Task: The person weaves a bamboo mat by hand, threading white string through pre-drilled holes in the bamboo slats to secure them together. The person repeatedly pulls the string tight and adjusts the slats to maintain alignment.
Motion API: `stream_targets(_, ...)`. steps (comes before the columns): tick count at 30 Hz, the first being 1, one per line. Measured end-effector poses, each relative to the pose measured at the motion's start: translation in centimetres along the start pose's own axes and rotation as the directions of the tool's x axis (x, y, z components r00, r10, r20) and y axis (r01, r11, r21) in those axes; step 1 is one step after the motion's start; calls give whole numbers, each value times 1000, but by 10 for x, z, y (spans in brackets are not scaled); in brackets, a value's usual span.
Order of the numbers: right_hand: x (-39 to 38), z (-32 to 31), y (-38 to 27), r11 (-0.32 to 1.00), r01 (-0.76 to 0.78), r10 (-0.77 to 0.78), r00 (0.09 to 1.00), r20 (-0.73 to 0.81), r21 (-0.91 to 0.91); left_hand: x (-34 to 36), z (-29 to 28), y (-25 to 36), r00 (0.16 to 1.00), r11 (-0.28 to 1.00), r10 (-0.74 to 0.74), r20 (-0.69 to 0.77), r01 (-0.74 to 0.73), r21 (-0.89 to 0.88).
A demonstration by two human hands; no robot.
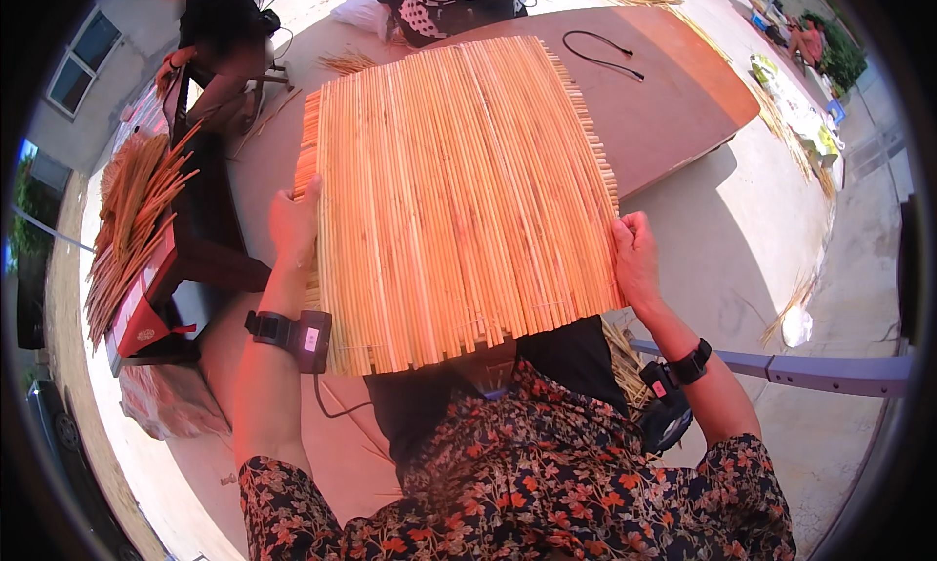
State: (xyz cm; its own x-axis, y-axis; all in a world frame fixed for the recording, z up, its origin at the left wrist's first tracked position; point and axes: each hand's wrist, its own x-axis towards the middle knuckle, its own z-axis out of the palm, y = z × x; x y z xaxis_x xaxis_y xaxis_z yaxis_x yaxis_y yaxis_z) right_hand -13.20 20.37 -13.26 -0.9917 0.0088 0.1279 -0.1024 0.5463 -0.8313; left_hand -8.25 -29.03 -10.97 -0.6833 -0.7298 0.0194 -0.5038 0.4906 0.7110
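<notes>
A mat of thin golden reed stalks (459,200) is spread between my hands, its stalks running away from me side by side. At its left edge my left hand (295,224) is closed on the mat, with part of the fingers hidden by it. My right hand (634,254) grips the right edge near the closer corner, fingers curled. The far part of the mat lies over the brown table (673,102), while its near end hangs above my lap. Its cut ends are slightly uneven.
A black cable (605,54) lies on the table. To the left, a bundle of reeds (137,220) rests on a dark bench-like frame (205,220). One person (224,44) sits at the far left, another (449,0) beyond the table. A grey metal bar (830,371) extends at my right.
</notes>
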Motion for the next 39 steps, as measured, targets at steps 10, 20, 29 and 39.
stream_targets(10, 2, -6, -17, 1000, 22, -21, 999, 24, -21, -12, 17, -39, 997, 987, -52, -61, 42, -153)
stream_targets(20, -20, -5, -22, 999, 25, -24, 1000, 16, -29, -56, -4, -21, 948, 887, 289, -132, -213, 409)
stream_targets(29, -29, -5, -22, 1000, 2, -2, 1000, -21, -3, -187, 5, 47, 587, 560, 628, 511, -797, 226)
stream_targets(39, -29, -5, -16, 1000, 25, -25, 999, -36, -6, -198, 12, 45, 607, 589, 697, 382, -788, 178)
